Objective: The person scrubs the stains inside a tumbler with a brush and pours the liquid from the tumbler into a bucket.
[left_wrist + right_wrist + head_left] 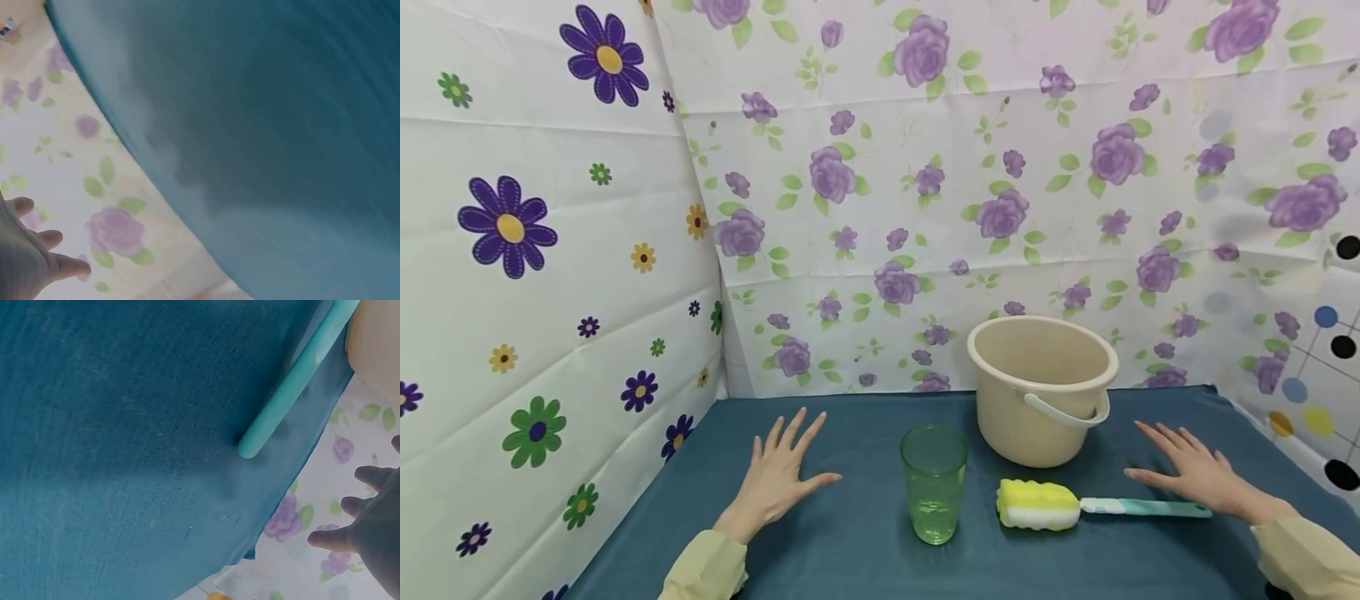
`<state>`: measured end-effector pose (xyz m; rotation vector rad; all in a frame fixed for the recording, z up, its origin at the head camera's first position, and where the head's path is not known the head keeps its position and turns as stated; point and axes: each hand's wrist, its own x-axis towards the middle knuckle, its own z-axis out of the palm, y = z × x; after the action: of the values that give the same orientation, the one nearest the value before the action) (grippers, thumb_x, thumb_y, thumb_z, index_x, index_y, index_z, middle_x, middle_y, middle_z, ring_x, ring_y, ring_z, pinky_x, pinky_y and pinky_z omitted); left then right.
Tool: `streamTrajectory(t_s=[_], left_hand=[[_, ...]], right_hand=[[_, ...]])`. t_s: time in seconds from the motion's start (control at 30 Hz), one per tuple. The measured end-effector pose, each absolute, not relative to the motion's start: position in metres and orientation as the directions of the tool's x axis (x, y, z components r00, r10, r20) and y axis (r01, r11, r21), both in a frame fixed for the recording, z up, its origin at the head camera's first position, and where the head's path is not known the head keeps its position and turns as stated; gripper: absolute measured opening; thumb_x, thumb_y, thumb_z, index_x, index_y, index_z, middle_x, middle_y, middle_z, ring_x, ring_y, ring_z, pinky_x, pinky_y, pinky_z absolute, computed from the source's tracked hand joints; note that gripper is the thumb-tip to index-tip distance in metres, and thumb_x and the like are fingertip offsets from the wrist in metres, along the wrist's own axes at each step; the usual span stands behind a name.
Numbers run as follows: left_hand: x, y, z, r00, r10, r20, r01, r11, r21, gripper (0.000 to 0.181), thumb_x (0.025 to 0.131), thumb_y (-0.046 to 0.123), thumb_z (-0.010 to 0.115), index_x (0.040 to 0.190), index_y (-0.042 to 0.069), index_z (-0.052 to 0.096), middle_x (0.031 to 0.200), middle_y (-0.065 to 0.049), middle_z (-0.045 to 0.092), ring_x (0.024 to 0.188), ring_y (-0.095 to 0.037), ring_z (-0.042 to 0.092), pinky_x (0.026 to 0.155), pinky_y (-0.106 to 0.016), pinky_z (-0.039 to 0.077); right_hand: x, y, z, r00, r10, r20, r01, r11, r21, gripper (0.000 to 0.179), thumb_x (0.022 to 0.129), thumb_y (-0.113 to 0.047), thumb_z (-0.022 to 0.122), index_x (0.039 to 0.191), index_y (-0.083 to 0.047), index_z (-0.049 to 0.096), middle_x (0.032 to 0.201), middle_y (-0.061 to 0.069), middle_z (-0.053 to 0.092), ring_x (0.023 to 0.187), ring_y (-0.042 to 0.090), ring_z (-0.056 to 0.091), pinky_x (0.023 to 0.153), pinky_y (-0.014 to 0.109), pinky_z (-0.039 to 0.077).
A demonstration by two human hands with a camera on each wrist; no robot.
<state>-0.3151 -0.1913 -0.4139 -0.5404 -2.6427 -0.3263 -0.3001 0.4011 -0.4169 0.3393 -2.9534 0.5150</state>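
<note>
My left hand (777, 477) is over the left part of the blue cloth, fingers spread, holding nothing. On the far right, my right hand (1198, 473) also has its fingers spread and holds nothing; it is nearest the handle end of a sponge brush (1040, 505). That brush lies sideways, its yellow and white sponge head to the left and its teal handle (294, 384) to the right. A green see-through glass (934, 487) stands upright between the hands, with what looks like some clear liquid low inside. Behind the brush stands a beige bucket (1037, 417).
The bucket's pale carrying handle (1063, 414) hangs down at its front right. A blue cloth (842, 533) covers the table. Flower-patterned sheets (865, 333) rise behind the table and along its left side; a dotted sheet (1315, 375) is at the right.
</note>
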Motion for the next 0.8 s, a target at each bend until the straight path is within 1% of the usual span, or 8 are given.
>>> streamTrajectory(t_s=[0.13, 0.23, 0.37, 0.47, 0.63, 0.7, 0.8], left_hand=[[-0.310, -0.174, -0.406, -0.801, 0.364, 0.476, 0.493, 0.852, 0.178, 0.089, 0.073, 0.072, 0.049, 0.145, 0.031, 0.018, 0.147, -0.005, 0.017, 0.127, -0.040, 0.019, 0.088, -0.066, 0.019], [-0.307, -0.163, -0.401, -0.786, 0.392, 0.479, 0.532, 0.823, 0.198, 0.090, 0.072, 0.071, 0.050, 0.145, 0.032, 0.017, 0.147, -0.005, 0.017, 0.128, -0.038, 0.018, 0.088, -0.065, 0.020], [-0.304, -0.152, -0.399, -0.778, 0.428, 0.460, 0.564, 0.798, 0.212, 0.091, 0.072, 0.072, 0.050, 0.146, 0.033, 0.014, 0.147, -0.005, 0.016, 0.129, -0.036, 0.017, 0.089, -0.064, 0.021], [-0.301, -0.145, -0.398, -0.779, 0.445, 0.443, 0.582, 0.775, 0.247, 0.092, 0.072, 0.072, 0.050, 0.146, 0.032, 0.013, 0.147, -0.004, 0.014, 0.129, -0.036, 0.016, 0.091, -0.063, 0.020], [-0.295, -0.130, -0.400, -0.781, 0.463, 0.419, 0.614, 0.694, 0.377, 0.093, 0.072, 0.066, 0.056, 0.146, 0.029, 0.014, 0.148, -0.002, 0.012, 0.129, -0.035, 0.017, 0.090, -0.059, 0.025], [-0.293, -0.123, -0.401, -0.781, 0.472, 0.409, 0.622, 0.647, 0.442, 0.092, 0.073, 0.063, 0.059, 0.146, 0.031, 0.012, 0.147, -0.003, 0.012, 0.128, -0.035, 0.018, 0.087, -0.060, 0.028], [-0.290, -0.116, -0.402, -0.781, 0.485, 0.393, 0.623, 0.570, 0.536, 0.092, 0.074, 0.056, 0.064, 0.145, 0.035, 0.010, 0.147, -0.003, 0.013, 0.128, -0.036, 0.019, 0.085, -0.061, 0.029]], right_hand=[[-0.298, 0.403, -0.421, -0.967, -0.200, 0.161, -0.243, 0.914, -0.324, 0.085, 0.083, -0.052, 0.056, 0.147, -0.017, 0.011, 0.136, 0.034, 0.021, 0.117, 0.059, 0.012, 0.073, 0.074, 0.008], [-0.297, 0.404, -0.422, -0.970, -0.194, 0.149, -0.234, 0.914, -0.331, 0.086, 0.083, -0.053, 0.056, 0.147, -0.015, 0.012, 0.135, 0.035, 0.021, 0.117, 0.059, 0.011, 0.073, 0.074, 0.008], [-0.295, 0.404, -0.424, -0.974, -0.189, 0.124, -0.220, 0.913, -0.342, 0.086, 0.083, -0.053, 0.056, 0.146, -0.010, 0.015, 0.134, 0.036, 0.022, 0.115, 0.060, 0.013, 0.073, 0.074, 0.009], [-0.293, 0.405, -0.427, -0.974, -0.199, 0.112, -0.226, 0.913, -0.340, 0.084, 0.084, -0.052, 0.055, 0.144, -0.006, 0.018, 0.133, 0.036, 0.025, 0.113, 0.062, 0.016, 0.073, 0.073, 0.014], [-0.290, 0.407, -0.429, -0.970, -0.217, 0.111, -0.242, 0.909, -0.340, 0.082, 0.085, -0.049, 0.055, 0.142, -0.001, 0.021, 0.131, 0.035, 0.027, 0.110, 0.063, 0.020, 0.073, 0.072, 0.019], [-0.289, 0.408, -0.430, -0.970, -0.218, 0.110, -0.243, 0.909, -0.339, 0.082, 0.085, -0.049, 0.055, 0.142, -0.001, 0.022, 0.131, 0.036, 0.027, 0.110, 0.062, 0.021, 0.073, 0.071, 0.020], [-0.287, 0.408, -0.430, -0.969, -0.222, 0.105, -0.245, 0.911, -0.333, 0.082, 0.086, -0.050, 0.055, 0.142, -0.001, 0.021, 0.130, 0.036, 0.028, 0.110, 0.061, 0.023, 0.072, 0.070, 0.023]])
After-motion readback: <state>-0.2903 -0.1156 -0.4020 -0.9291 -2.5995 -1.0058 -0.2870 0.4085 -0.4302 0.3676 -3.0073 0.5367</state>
